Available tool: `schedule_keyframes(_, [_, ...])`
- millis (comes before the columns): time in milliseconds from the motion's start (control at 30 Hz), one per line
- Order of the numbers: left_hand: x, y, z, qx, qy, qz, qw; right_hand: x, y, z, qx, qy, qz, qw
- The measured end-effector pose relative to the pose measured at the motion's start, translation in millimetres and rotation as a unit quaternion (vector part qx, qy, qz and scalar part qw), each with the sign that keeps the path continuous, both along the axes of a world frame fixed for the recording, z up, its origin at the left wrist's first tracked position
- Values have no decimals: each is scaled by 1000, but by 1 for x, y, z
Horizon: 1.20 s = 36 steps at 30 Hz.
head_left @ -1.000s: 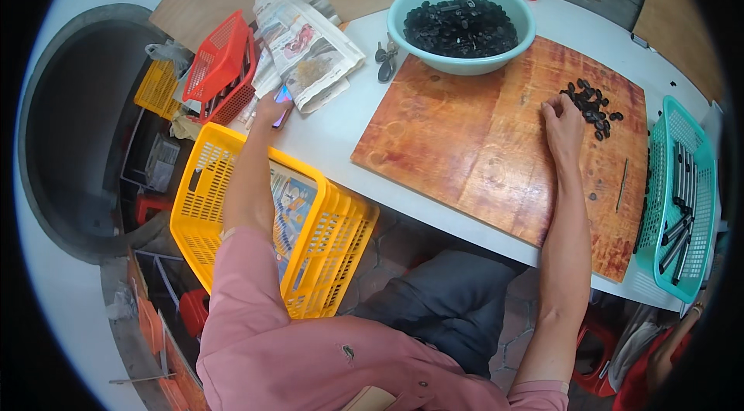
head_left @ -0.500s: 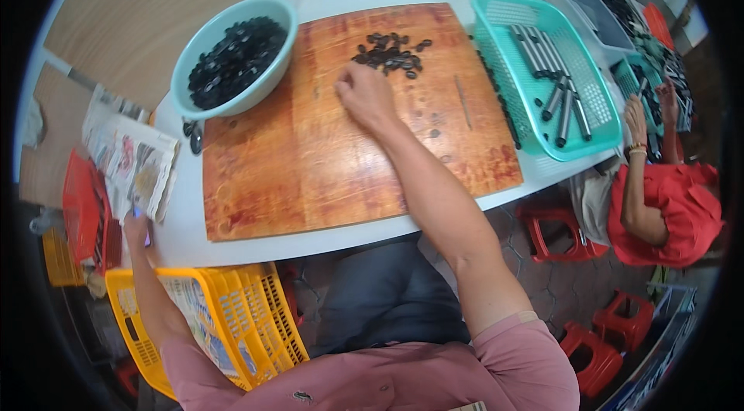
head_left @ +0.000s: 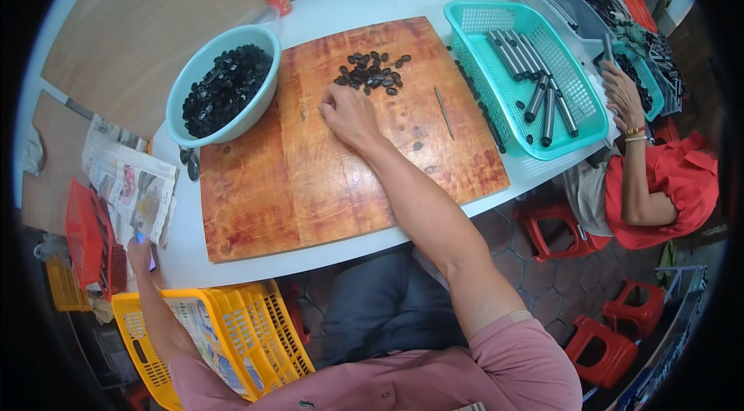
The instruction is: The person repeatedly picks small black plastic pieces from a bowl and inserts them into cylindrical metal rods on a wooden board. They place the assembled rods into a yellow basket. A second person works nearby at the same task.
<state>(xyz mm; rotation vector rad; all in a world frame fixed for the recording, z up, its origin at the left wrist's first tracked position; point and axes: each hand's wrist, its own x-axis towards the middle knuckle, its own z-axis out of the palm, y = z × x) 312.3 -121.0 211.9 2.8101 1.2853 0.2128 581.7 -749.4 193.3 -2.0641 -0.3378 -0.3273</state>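
Note:
My right hand (head_left: 349, 116) rests on a reddish-brown wooden board (head_left: 310, 202), its fingers curled inward. Just beyond the fingertips lies a loose heap of small black oval pieces (head_left: 376, 74). Whether one of them is inside the fingers is hidden. At the table's left edge, my left hand (head_left: 140, 256) is closed around what looks like a phone (head_left: 153, 262) with a bluish-purple glow, mostly covered by the hand. A pale turquoise bowl (head_left: 273, 84) full of similar black pieces stands at the board's far left corner.
A turquoise basket (head_left: 518, 140) with silver-and-black tubes stands right of the board. A thin stick (head_left: 444, 113) lies on the board. Newspaper (head_left: 139, 182) and a red basket (head_left: 81, 217) are left; yellow crates (head_left: 256, 333) stand below. A co-worker's hand (head_left: 622, 97) is at right.
The view has shifted, so the table sits a little lower. My right hand stays beside the black pieces, and my left keeps its hold. The co-worker's hand now holds up a grey tube.

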Motion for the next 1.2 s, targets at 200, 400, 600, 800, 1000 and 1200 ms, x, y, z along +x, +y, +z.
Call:
schedule_keyframes(200, [-57, 88, -25, -73, -73, -77, 992, 3, 21, -7, -8, 10, 29, 1000])
schedule_keyframes(400, [2, -14, 1, -52, -40, -8, 998, 5, -4, -5, -17, -2, 19, 1000])
schedule_keyframes(600, [-14, -32, 17, -76, -36, 37, 996, -1, 6, 1, -28, 37, 16, 999])
schedule_keyframes(800, [-6, -41, 15, -87, -110, -12, 990, 4, 0, -3, -16, 10, 20, 1000])
schedule_keyframes(1000, [-10, -35, 13, -113, -151, 71, 979, 2, 3, -1, -19, 32, 17, 999])
schedule_keyframes(1200, [5, -52, 16, 75, -234, -136, 960, 3, -2, -1, -18, 33, 11, 999])
